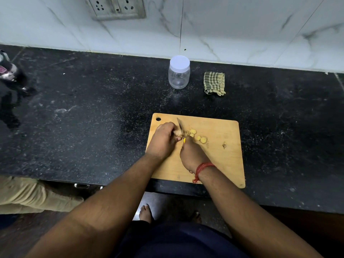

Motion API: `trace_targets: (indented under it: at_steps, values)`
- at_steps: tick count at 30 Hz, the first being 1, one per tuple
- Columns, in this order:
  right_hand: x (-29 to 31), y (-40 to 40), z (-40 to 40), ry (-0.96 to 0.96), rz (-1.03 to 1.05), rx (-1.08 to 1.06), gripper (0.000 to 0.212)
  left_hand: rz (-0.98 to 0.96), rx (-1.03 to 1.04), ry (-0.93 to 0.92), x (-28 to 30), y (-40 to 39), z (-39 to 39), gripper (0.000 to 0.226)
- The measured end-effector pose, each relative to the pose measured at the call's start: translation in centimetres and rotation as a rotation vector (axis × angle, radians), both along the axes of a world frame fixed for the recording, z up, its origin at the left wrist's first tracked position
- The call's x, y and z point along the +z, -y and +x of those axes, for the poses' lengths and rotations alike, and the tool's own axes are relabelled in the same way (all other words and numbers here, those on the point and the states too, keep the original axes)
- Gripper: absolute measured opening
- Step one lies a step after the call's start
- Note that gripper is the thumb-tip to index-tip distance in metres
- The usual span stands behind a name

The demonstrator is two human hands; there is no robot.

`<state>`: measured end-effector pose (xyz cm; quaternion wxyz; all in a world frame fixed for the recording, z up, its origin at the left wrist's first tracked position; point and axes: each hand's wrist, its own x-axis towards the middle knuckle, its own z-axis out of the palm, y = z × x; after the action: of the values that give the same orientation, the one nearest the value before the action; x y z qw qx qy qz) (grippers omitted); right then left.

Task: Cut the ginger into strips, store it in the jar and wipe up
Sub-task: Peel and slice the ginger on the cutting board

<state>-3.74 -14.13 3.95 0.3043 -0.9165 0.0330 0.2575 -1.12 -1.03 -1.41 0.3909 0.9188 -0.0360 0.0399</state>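
A wooden cutting board (219,164) lies on the black counter. My left hand (162,141) grips a ginger piece (178,134) at the board's upper left. My right hand (191,156) holds a knife (180,125) by its yellow handle, with the blade set against the ginger. Several round ginger slices (198,137) lie just right of the blade, and a small scrap (224,145) sits further right. A clear plastic jar (179,72) with a white lid stands closed at the back of the counter. A checked green cloth (214,83) lies folded to its right.
The black granite counter (93,118) runs left to right against a white marble wall (242,30) with a socket panel (116,7). A dark appliance (9,75) sits at the far left edge. A drawer handle (81,186) shows under the counter's front edge.
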Motion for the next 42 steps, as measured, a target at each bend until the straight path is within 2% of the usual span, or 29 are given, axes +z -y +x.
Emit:
trace_targets:
  at_steps: [19, 28, 36, 39, 42]
  values:
    - [2.1, -1.0, 0.7, -0.08, -0.113, 0.065, 0.048, 0.014, -0.046, 0.113, -0.7, -0.1, 0.1, 0.019]
    - [3.6, -1.7, 1.9, -0.187, -0.19, 0.068, 0.043, 0.057, -0.038, 0.128, -0.7, 0.2, -0.2, 0.017]
    - [4.5, -1.6, 2.7, -0.197, -0.236, 0.211, 0.036, 0.036, -0.032, 0.127, -0.7, 0.1, -0.1, 0.017]
    - [4.3, -1.6, 2.4, -0.21, -0.267, 0.173, 0.039, 0.027, -0.033, 0.124, -0.7, 0.1, -0.1, 0.017]
    - [3.8, -1.3, 2.1, -0.213, -0.186, 0.115, 0.038, 0.021, -0.017, 0.122, -0.6, 0.2, -0.1, 0.017]
